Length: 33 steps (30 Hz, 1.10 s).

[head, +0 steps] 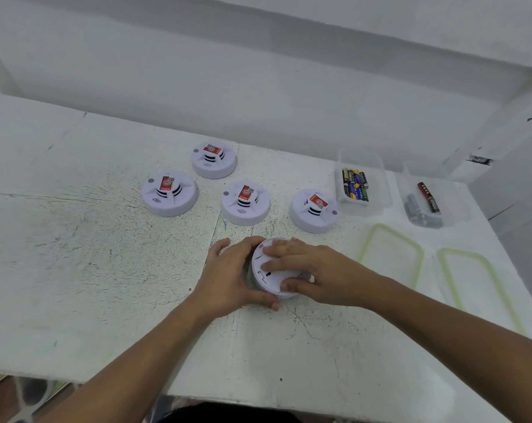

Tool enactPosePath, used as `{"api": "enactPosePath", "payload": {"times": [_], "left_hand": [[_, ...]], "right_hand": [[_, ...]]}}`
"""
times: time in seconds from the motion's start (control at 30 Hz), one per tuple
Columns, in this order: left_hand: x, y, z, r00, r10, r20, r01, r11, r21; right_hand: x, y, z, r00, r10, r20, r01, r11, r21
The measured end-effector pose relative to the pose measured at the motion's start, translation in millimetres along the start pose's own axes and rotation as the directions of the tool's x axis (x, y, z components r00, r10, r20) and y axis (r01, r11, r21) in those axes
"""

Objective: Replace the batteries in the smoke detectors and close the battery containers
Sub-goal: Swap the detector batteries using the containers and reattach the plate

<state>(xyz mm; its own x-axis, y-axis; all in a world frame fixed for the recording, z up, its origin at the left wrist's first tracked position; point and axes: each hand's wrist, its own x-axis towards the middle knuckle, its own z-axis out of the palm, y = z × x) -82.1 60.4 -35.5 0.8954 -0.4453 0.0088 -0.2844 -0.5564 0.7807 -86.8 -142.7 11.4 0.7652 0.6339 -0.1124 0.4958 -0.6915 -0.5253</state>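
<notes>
Just below the middle of the frame a smoke detector [271, 282] lies face down on the table [75, 270]. The left hand [228, 276] is wrapped round its side, and the right hand [316, 273] grips the back, thumb on the near rim. Looks like twisting the back, opening or closing I can't tell. The next move probably needs a firm turn while the left braces. Battery tubs [355, 186] sit upper right. Scuffed white table, plain wall [258, 71].
</notes>
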Motion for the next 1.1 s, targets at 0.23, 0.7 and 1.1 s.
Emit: {"api": "enactPosePath", "payload": {"times": [0.23, 0.7, 1.1], "left_hand": [[1, 4, 2, 0.999, 0.002, -0.052, 0.002, 0.996, 0.084], [12, 14, 2, 0.998, 0.059, 0.022, -0.061, 0.991, 0.115], [12, -5, 12, 0.987, 0.151, -0.048, -0.15, 0.988, 0.026]], "right_hand": [[-2, 2, -3, 0.998, -0.037, 0.056, 0.041, 0.997, -0.067], [-6, 10, -3, 0.984, -0.171, 0.044, 0.176, 0.933, -0.313], [-1, 12, -13, 0.98, -0.196, -0.033, 0.172, 0.92, -0.352]]}}
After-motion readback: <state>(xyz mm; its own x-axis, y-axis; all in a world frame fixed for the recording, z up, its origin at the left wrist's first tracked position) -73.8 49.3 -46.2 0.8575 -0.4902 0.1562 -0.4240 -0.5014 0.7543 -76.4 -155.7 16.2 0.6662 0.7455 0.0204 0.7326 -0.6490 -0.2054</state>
